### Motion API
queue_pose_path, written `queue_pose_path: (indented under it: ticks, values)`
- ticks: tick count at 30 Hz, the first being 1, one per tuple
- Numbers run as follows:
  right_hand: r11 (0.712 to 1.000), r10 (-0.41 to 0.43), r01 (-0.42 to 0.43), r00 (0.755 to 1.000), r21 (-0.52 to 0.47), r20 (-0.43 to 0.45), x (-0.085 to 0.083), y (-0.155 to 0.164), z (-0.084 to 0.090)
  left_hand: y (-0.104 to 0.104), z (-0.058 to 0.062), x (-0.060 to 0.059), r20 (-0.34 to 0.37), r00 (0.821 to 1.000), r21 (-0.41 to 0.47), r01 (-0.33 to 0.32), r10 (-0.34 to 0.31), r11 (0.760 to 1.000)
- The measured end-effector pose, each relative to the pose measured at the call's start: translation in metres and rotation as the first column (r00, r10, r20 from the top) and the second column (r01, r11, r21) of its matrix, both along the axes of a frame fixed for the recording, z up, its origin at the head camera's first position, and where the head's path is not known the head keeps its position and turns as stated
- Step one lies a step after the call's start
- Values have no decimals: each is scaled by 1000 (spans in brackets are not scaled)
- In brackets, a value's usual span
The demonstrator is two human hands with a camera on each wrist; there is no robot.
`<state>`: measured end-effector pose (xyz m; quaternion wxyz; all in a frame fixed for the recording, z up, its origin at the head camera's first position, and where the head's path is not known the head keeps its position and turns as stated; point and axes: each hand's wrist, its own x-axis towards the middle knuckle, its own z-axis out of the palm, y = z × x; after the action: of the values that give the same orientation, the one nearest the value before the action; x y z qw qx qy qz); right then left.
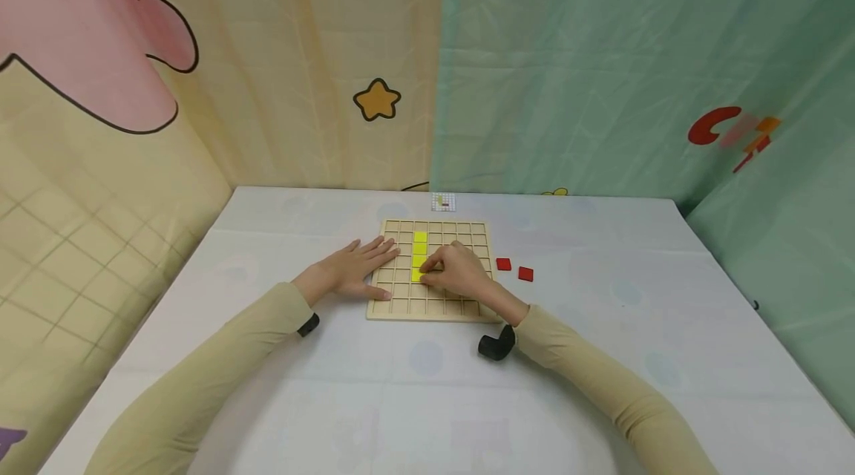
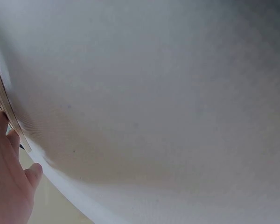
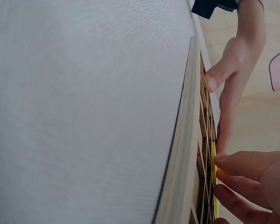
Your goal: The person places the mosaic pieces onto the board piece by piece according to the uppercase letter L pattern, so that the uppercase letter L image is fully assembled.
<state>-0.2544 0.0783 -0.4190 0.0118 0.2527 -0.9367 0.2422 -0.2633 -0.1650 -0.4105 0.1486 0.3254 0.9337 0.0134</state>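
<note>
A wooden grid board [image 1: 401, 306] lies on the table, with a column of several yellow square tiles [image 1: 420, 237] set in its cells. My left hand [image 1: 347, 269] rests spread over the board's left edge, fingers straight and thumb on the near left cells. Over the middle of the board, my right hand [image 1: 457, 271] pinches the nearest yellow tile of the column between thumb and fingers. From the right wrist, the thumb and fingertips [image 3: 222, 160] show right at the yellow tile [image 3: 213, 151], low over the grid. The right hand covers part of the board's right side.
Two red square tiles [image 1: 525, 274] lie on the white table [image 1: 427, 386] just right of the board. Behind the board is a small card with a printed grid [image 1: 444, 202]. Patterned curtains [image 1: 601, 74] stand behind the table.
</note>
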Motion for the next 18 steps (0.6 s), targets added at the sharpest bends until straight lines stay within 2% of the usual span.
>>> queue_pose_path:
  ticks: [12, 18]
  values:
    - [999, -9, 10, 1000, -30, 23, -1, 2, 2, -1, -1, -1, -4, 1000, 0, 3, -3, 1000]
    - [995, -19, 21, 1000, -101, 17, -3, 14, 6, -2, -1, -1, -7, 1000, 20, 12, -12, 1000]
